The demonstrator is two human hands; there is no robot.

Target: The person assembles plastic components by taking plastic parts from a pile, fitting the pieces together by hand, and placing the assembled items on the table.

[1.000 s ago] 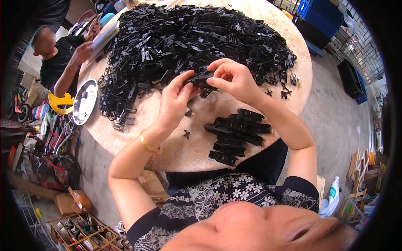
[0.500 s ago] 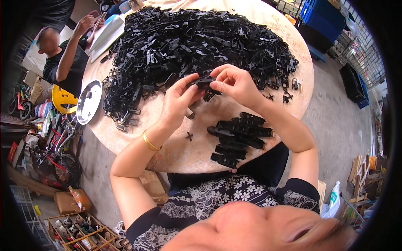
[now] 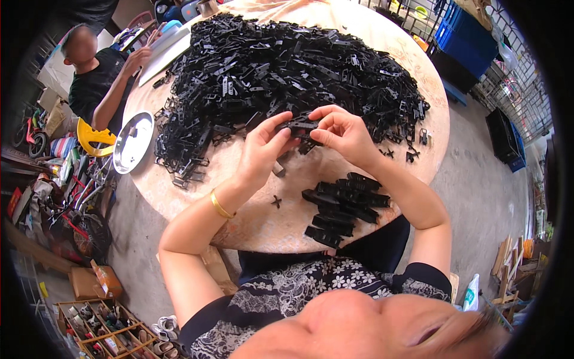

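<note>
Between my two hands is a small black plastic part (image 3: 302, 125), held over the near edge of a big heap of black plastic parts (image 3: 281, 66). My left hand (image 3: 263, 146) pinches its left end with thumb and fingertips. At its right end, my right hand (image 3: 344, 133) grips with bent fingers. The fingers partly cover the part, so its full shape is hidden. Nearer to me, a row of longer black plastic pieces (image 3: 344, 206) lies side by side. A small black cross-shaped piece (image 3: 276, 201) rests on the tablecloth (image 3: 251, 221) to their left.
A round metal tray (image 3: 133, 143) sits at the table's left edge beside a yellow plastic object (image 3: 95, 142). Another person (image 3: 98, 78) is at the far left, hands raised. Blue crates (image 3: 466, 33) stand at the far right; a shoe rack (image 3: 107, 329) is at lower left.
The view has shifted slightly, moving the table a little down and right. Both my hands keep hold of the black part. The other person's hands have lowered somewhat.
</note>
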